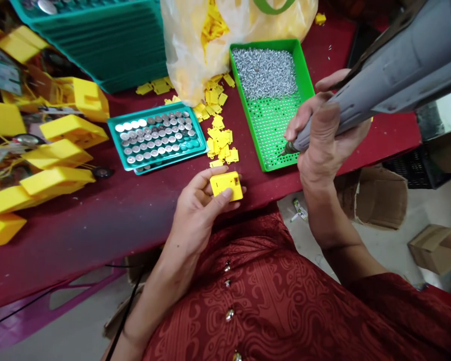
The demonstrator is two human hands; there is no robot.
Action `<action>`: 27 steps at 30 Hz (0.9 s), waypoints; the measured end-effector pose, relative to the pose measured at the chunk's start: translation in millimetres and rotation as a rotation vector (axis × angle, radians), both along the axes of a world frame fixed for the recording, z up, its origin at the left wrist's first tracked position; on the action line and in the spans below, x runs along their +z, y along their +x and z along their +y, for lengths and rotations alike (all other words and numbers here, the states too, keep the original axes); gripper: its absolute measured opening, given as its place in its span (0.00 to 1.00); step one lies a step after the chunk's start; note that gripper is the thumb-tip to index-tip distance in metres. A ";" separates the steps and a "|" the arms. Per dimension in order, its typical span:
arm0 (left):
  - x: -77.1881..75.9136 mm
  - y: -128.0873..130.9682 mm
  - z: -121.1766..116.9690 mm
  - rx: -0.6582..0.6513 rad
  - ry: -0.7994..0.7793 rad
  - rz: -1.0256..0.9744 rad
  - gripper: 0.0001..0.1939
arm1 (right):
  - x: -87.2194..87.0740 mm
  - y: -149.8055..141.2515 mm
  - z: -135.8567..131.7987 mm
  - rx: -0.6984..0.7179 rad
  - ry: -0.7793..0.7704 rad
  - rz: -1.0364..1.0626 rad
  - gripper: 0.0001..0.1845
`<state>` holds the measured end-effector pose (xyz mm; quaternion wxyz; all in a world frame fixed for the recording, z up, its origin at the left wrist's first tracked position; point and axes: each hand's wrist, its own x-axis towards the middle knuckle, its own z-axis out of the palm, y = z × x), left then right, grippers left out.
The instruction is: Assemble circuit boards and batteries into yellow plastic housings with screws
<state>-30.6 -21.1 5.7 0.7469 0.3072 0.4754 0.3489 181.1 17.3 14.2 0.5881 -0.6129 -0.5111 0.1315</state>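
Observation:
My left hand pinches a small yellow plastic box at the near edge of the red table. My right hand is wrapped round a grey electric screwdriver. The screwdriver's tip hovers over the perforated floor of a green tray. A heap of small silver screws fills the far half of that tray.
A teal tray of coin cells lies left of a pile of small yellow plastic parts. Bigger yellow housings crowd the left. A plastic bag and stacked teal trays stand behind. Cardboard boxes sit on the floor at right.

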 end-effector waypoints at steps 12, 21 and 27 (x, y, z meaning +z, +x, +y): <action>3.3 2.5 0.9 0.023 -0.043 -0.008 0.28 | -21.0 -1.3 22.0 0.108 0.408 0.269 0.30; 3.0 1.5 1.5 0.040 -0.058 -0.004 0.28 | -23.9 0.0 19.5 0.106 0.431 0.262 0.25; 3.7 0.0 2.9 0.046 -0.096 -0.031 0.28 | -18.4 -2.9 17.1 0.087 0.382 0.256 0.26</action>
